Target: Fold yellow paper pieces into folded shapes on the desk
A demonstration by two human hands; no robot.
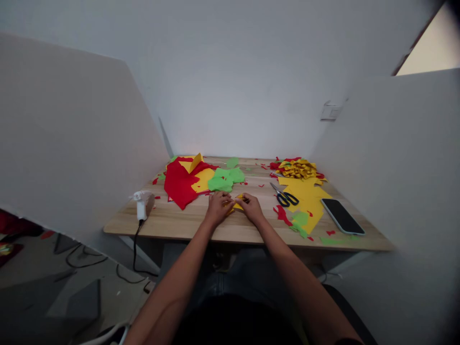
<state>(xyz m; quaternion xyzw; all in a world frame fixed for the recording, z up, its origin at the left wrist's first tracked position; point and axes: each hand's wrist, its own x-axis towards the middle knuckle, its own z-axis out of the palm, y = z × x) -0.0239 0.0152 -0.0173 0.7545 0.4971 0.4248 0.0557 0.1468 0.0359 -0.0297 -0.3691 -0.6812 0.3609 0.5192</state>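
Observation:
Near the front middle of the wooden table [179, 224], a small yellow felt-like piece [238, 203] lies between my two hands. My left hand [218, 209] has its fingers closed at the left side of that piece. On the other side my right hand [250, 207] pinches its right edge. The fingers cover much of the piece, so its full shape is hidden. Just beyond my left hand are green pieces [225, 179]. A red sheet [179, 184] and yellow sheets [204, 181] lie farther left.
Scissors [286, 195] lie right of my hands, beside yellow sheets [312, 203] and a phone [343, 216]. A heap of yellow frilled pieces [300, 168] sits at the back right. A white glue gun [141, 203] with a black cord stands at the left edge. Partitions flank the table.

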